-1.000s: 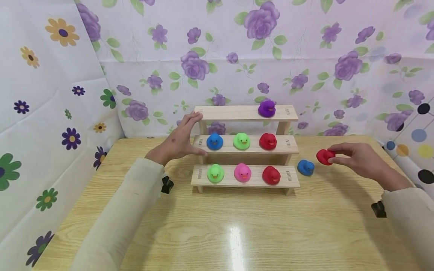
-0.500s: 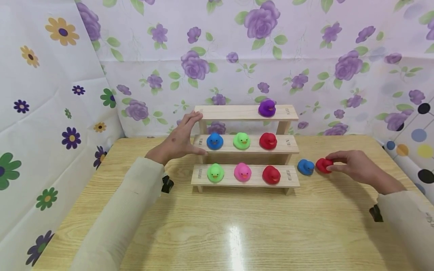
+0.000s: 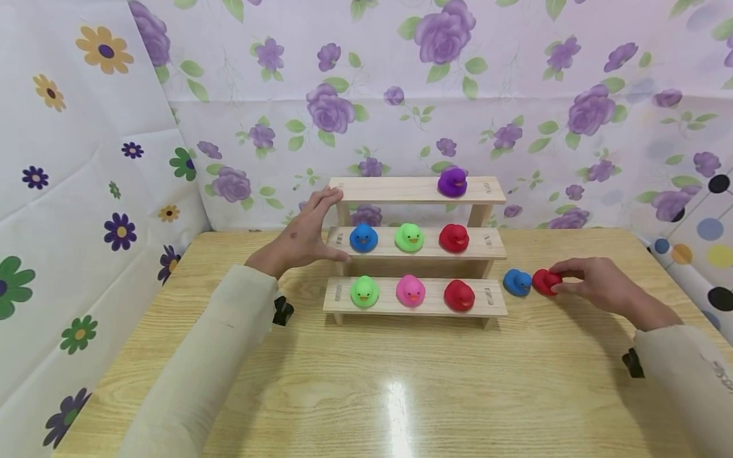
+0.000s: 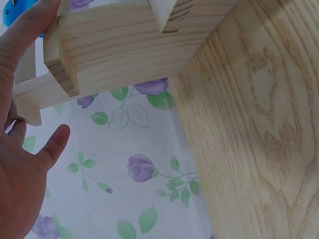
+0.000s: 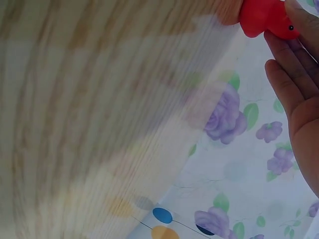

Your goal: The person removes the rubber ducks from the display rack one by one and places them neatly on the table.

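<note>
In the head view my right hand (image 3: 602, 287) pinches a red rubber duck (image 3: 545, 282) low at the table, right beside a blue rubber duck (image 3: 518, 282). The right wrist view shows the red duck (image 5: 266, 19) between thumb and fingers. My left hand (image 3: 300, 238) spreads along the left end of a three-tier wooden stand (image 3: 389, 189), fingers at the top shelf and thumb at the middle one. In the left wrist view the thumb (image 4: 25, 37) touches the shelf edge, while one finger (image 4: 56, 144) points out free.
A purple duck (image 3: 452, 182) sits on the top shelf. The middle shelf bears blue (image 3: 363, 238), green (image 3: 409, 237) and red (image 3: 454, 238) ducks. Green (image 3: 364, 292), pink (image 3: 410, 291) and red (image 3: 459, 296) ducks line the bottom shelf. Flowered cloth (image 3: 258, 76) hangs behind the table (image 3: 343, 381).
My right hand has lowered the red duck to the table, close beside the blue duck, and still pinches it. The left hand has stayed at the stand.
</note>
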Tool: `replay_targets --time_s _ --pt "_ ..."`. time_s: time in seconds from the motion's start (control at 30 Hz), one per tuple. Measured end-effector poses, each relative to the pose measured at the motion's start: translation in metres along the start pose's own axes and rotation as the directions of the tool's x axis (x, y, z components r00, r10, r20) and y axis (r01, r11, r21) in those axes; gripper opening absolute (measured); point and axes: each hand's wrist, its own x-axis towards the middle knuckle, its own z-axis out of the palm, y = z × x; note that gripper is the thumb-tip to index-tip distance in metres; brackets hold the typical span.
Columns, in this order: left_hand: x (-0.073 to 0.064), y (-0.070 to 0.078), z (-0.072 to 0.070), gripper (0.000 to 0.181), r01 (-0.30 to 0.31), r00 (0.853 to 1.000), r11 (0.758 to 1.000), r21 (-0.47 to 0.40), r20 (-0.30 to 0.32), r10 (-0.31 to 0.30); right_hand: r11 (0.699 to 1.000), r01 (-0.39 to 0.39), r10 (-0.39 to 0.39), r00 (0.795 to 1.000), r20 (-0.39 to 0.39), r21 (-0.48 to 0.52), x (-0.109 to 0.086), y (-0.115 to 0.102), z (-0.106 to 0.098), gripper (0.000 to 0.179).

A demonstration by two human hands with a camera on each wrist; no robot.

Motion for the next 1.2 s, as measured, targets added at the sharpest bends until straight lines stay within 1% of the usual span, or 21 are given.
replay_targets --time_s 0.13,0.4,0.57,0.7,0.9,1.07,1.2 --pt "0.001 0.0 -0.001 0.116 0.001 1.0 1.0 -0.003 -0.001 -0.001 1.0 0.011 -0.011 1.0 -0.011 0.004 0.0 0.0 0.001 0.041" --pt "0.002 0.0 0.0 0.116 -0.001 1.0 1.0 0.004 -0.002 0.001 0.998 -0.033 0.035 0.999 -0.027 0.048 -0.004 0.001 0.002 0.046" --pt "0.002 0.001 -0.001 0.116 0.001 1.0 1.0 0.002 0.0 -0.001 0.997 -0.035 0.037 0.999 -0.029 0.072 -0.006 0.002 0.001 0.047" --pt "0.002 0.002 -0.003 0.117 -0.001 1.0 1.0 -0.001 -0.003 0.001 0.997 -0.028 0.031 0.999 -0.035 0.073 -0.006 0.003 0.001 0.046" --pt "0.002 0.002 -0.003 0.117 -0.012 1.0 1.0 0.004 -0.006 0.012 0.996 -0.05 0.052 0.998 -0.033 0.075 -0.006 0.002 0.0 0.048" --pt "0.0 0.0 -0.001 0.116 -0.006 1.0 1.0 -0.014 -0.006 0.005 0.996 -0.05 0.053 0.997 -0.047 0.075 -0.007 0.0 -0.004 0.052" --pt "0.0 -0.002 0.0 0.117 -0.012 1.0 1.0 -0.01 -0.002 0.012 0.995 -0.045 0.05 0.997 -0.06 0.088 -0.007 -0.003 -0.01 0.051"
